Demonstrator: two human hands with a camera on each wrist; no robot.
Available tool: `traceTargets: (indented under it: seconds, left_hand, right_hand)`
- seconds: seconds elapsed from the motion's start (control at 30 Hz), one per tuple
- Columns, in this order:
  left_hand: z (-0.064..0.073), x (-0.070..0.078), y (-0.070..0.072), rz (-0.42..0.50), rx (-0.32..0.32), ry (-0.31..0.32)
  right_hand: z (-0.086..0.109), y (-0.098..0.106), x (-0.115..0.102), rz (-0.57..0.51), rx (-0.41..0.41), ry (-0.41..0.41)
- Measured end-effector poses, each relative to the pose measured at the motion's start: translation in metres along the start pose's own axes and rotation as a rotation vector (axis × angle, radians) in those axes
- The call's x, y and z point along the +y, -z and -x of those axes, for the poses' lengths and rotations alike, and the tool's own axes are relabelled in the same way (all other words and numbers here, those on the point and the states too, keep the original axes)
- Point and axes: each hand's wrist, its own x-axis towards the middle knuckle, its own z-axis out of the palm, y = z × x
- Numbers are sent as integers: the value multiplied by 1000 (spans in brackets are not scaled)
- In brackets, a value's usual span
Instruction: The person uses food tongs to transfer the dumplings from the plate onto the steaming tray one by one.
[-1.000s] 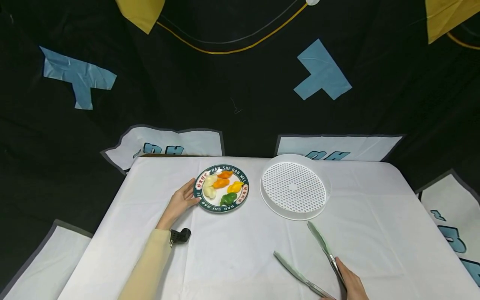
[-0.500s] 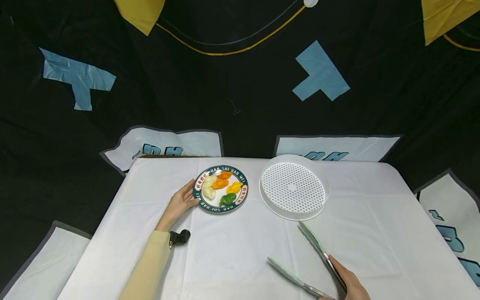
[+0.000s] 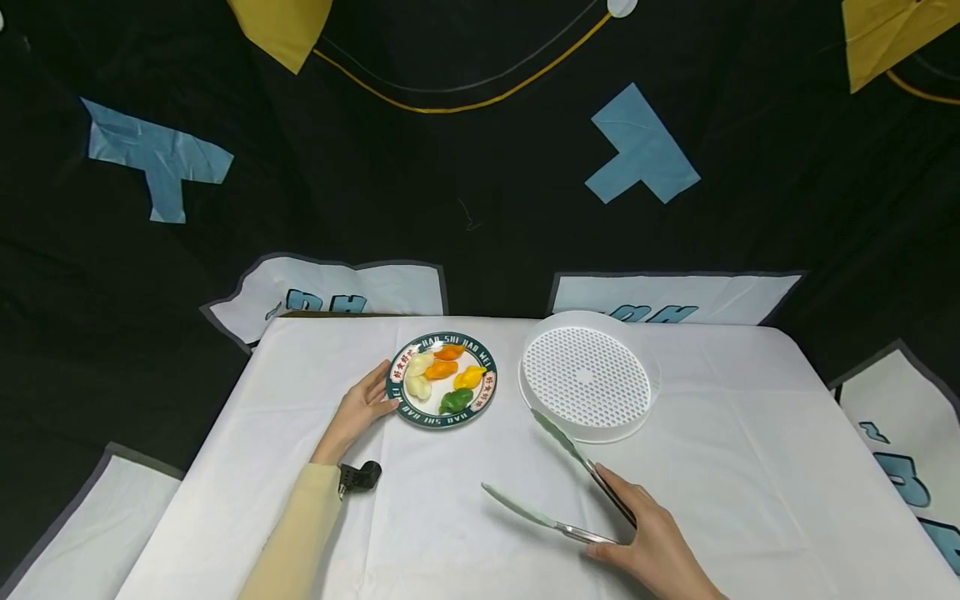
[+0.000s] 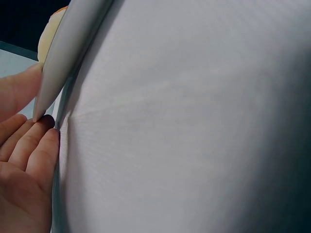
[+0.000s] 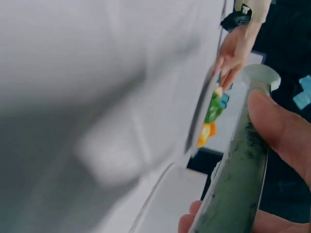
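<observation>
In the head view a round plate [image 3: 442, 421] with a dark green lettered rim lies left of centre. On it are a yellow pepper [image 3: 468, 377], a green pepper [image 3: 455, 401], orange peppers [image 3: 441, 369] and pale cream pieces [image 3: 417, 386] whose kind is unclear. My left hand [image 3: 358, 412] holds the plate's left edge; its thumb [image 4: 22, 90] lies against the rim in the left wrist view. My right hand [image 3: 652, 533] grips metal tongs [image 3: 567, 446] with pale green tips. The tongs are spread, nothing between them, pointing toward the plate.
A white round perforated basket [image 3: 587, 375] stands right of the plate, behind the tongs' upper tip. White cloth [image 3: 750, 467] covers the table. A black curtain [image 3: 480, 183] with blue tape pieces [image 3: 642, 142] hangs behind.
My right hand has moved left and forward with the tongs, bringing their tips nearer the plate and basket. My left hand and the plate have stayed put.
</observation>
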Motion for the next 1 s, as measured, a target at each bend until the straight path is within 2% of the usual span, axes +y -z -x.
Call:
traceTargets:
  seconds: [0.3, 0.53, 1.0]
  left_hand:
    - [1, -2, 0, 5, -4, -5]
    - [0, -3, 0, 0, 2, -5]
    - [0, -3, 1, 18, -4, -4]
  right_hand:
    - [-40, -21, -16, -76, -32, 62]
    - [-70, -36, -26, -43, -31, 149]
    - [-96, -55, -38, -9, -17, 203]
